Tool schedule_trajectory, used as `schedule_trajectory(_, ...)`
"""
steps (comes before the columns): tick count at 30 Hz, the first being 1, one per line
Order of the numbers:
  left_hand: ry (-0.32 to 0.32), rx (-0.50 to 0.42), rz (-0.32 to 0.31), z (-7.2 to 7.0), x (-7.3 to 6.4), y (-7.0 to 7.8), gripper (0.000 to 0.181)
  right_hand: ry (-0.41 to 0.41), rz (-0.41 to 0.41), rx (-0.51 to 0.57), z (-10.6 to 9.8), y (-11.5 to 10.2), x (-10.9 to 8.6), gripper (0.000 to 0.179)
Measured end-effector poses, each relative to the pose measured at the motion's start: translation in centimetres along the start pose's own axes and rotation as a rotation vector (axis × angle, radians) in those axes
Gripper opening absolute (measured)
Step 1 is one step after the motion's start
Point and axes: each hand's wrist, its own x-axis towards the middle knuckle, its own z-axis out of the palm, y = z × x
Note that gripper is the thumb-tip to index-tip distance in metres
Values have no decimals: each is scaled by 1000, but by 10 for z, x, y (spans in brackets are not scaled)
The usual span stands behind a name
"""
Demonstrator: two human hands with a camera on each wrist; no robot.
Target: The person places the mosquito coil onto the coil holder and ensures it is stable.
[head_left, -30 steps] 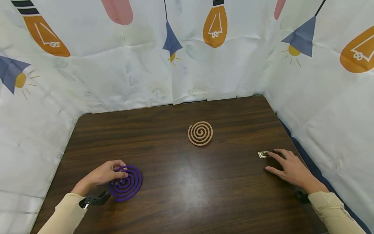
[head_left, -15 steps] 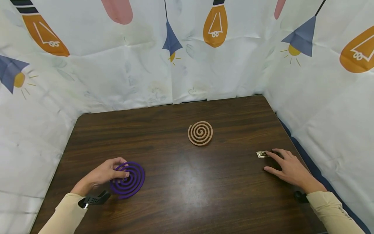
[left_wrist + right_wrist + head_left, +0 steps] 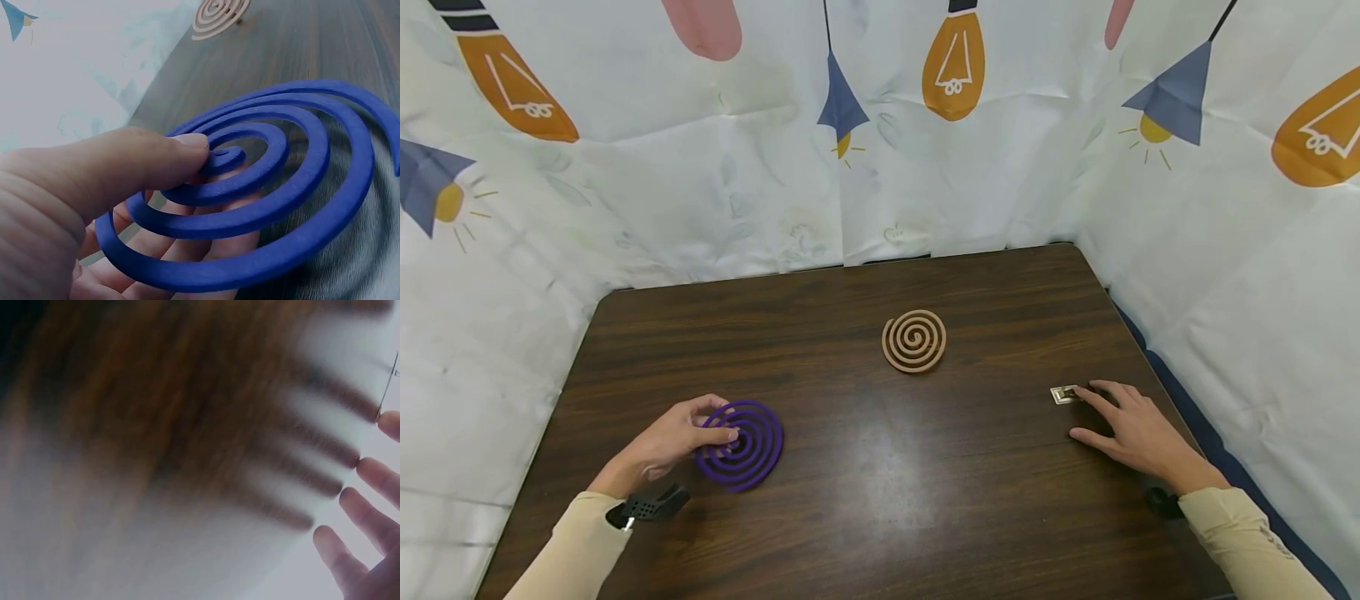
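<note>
Matte purple is colouring the flat spiral [image 3: 244,187] that we are holding tilted above the table, to the left of the tan coil [image 3: 915,337] and nearer to us. Our left hand [image 3: 673,437] is pinching it: the thumb is pressing on the upper face close to the centre, and the other fingers are lying underneath. Its smooth bands are winding outward in widening rings.

To the right of the tan coil, and also nearer to us, our right hand [image 3: 1138,429] is resting with its fingers spread apart, the index fingertip touching a small metal plate [image 3: 1063,395]. This rectangle is gleaming around a dark middle; its finer markings are staying too small for us to read.

Around the tan coil, which is lying flat with its own even rings, the tabletop [image 3: 865,500] is showing dark, streaky wood grain and a glossy glare. Beyond the coil, creased white cloth [image 3: 760,208] is hanging, bearing printed orange bulbs [image 3: 953,71] and slate-blue lamp shades [image 3: 842,96]. Cream sleeves [image 3: 568,542] are covering our forearms, and a black strap [image 3: 658,506] is circling our left wrist.
</note>
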Motion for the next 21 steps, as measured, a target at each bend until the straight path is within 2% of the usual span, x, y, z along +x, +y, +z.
schedule_trajectory(4,5,-60,-1,3,3,2,42,-7,-4,1,1,-1,0,75)
schedule_trajectory(13,12,-133,27,14,11,5,51,4,-30,1,3,-4,4,74)
schedule_trajectory(21,-35,-141,60,26,22,6,37,-27,-9,12,1,-11,6,76)
